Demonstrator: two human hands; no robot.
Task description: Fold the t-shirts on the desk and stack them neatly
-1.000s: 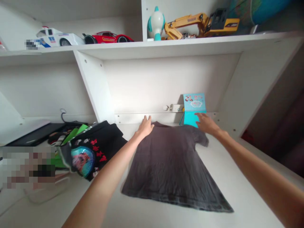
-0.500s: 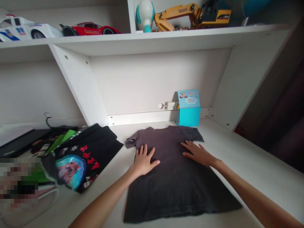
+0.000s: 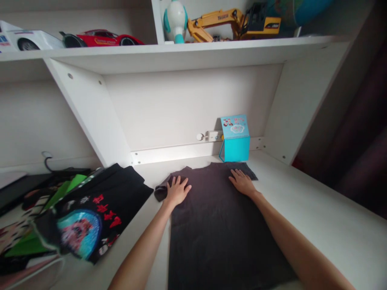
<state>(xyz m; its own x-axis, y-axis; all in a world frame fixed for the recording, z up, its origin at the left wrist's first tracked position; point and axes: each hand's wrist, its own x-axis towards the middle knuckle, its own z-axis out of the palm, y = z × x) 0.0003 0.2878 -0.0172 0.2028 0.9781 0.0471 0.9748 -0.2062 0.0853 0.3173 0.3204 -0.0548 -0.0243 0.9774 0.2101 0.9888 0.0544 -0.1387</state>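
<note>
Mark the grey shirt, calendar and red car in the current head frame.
Grey shirt (image 3: 217, 225): head view, on the middle of its body, between the forearms.
Calendar (image 3: 236, 146): head view, on the plain lower panel.
Red car (image 3: 102, 40): head view, on its side, between the wheels.

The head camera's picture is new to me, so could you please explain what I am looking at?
There is no machine here, only a person's two bare hands. The camera is worn on the person's head and looks forward and down. On the white desk lies a dark T-shirt, spread out. The left hand and right hand rest open on it near the shoulders; neither appears to grip anything. Black printed cloth lies to the left, and a blue spiral-bound stand stands behind the shirt. The shelf above holds toys, including a red car and a yellow excavator.
</note>
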